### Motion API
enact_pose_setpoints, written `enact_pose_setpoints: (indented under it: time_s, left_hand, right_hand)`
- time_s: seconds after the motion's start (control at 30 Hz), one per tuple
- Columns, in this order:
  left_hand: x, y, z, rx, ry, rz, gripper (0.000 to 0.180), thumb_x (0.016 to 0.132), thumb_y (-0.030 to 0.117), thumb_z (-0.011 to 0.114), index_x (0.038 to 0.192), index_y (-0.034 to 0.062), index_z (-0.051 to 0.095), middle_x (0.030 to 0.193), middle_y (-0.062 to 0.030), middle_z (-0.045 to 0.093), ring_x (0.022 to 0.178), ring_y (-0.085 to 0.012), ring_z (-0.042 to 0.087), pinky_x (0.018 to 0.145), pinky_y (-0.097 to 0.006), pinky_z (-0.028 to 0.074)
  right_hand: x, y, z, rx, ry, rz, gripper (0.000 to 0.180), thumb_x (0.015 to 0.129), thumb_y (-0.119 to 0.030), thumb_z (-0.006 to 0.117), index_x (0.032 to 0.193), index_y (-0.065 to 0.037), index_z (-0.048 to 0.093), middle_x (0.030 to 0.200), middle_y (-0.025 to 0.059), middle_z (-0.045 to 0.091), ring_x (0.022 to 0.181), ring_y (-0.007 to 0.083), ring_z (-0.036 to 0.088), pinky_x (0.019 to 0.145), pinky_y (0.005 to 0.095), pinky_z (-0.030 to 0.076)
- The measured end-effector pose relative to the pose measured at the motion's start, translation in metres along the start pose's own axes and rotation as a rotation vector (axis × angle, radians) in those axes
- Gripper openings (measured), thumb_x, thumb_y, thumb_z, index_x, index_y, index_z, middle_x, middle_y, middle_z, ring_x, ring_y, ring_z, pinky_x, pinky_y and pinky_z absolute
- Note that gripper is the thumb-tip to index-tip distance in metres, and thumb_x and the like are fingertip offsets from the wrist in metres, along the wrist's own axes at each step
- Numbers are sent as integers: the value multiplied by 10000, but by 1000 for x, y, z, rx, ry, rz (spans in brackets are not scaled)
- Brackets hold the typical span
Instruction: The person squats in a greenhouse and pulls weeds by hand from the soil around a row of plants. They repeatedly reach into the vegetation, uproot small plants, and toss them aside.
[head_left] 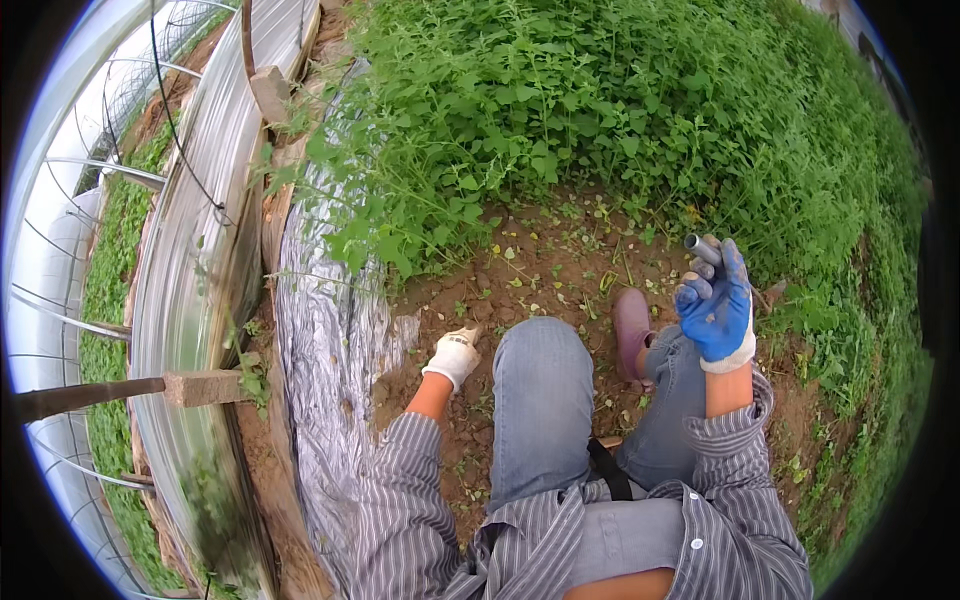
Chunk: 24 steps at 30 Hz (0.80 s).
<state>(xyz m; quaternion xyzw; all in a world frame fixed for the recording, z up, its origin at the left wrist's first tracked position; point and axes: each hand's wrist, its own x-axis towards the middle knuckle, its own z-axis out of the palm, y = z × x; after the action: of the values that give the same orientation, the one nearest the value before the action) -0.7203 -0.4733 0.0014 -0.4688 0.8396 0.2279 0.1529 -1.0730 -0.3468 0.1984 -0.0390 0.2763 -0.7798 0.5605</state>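
My right hand (716, 310), in a blue-coated glove with a white cuff, is raised over the ground beside my right knee. Its fingers curl round a short grey metal tube (703, 249), whose round hollow end points up and left. Whatever the tube joins to is hidden behind the fingers. Low over the bare soil, left of my left knee, my left hand (455, 357) wears a white glove. Its fingers are curled toward the ground, and what they hold, if anything, does not show. Dense leafy green plants (560, 110) stand in front of both hands.
Brown soil (545, 262) scattered with small leaves lies before my knees. Silvery plastic sheeting (325, 370) runs along my left, beside a clear film wall (185, 270). Two blocks, a lower one (203, 388) and an upper one (270, 95), hang there from bars.
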Motion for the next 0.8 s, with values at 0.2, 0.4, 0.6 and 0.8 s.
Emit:
enact_pose_setpoints:
  time_s: [0.2,0.4,0.6,0.8]
  left_hand:
    - [98,53,-4,401,-48,206,321,794,135,498,1110,89,530,1093,-138,565,1004,-290,564,825,-399,468]
    - [204,57,-13,611,-47,122,445,875,182,404,1311,103,369,1331,-112,407,1202,-244,422,877,-419,428]
    - [277,-60,12,745,69,-170,443,890,212,435,1313,92,384,1357,-123,382,1212,-251,410,884,-409,436]
    - [285,5,-9,497,36,-339,345,848,154,507,1189,103,498,1066,-60,607,911,-234,618,673,-334,524]
  right_hand:
    - [-12,-14,0,136,-4,-16,211,922,-321,469,1010,-129,472,685,-30,435,526,75,400,518,245,378]
    - [-4,-24,-4,236,37,-31,279,949,-343,390,1058,-111,501,671,-3,416,494,85,336,494,251,316]
    - [2,-24,3,256,88,-42,300,957,-352,356,1089,-110,477,763,50,439,493,95,354,496,260,316]
    - [-2,-30,-6,186,134,-120,297,964,-349,326,1075,-99,441,815,86,455,490,101,383,485,273,319]
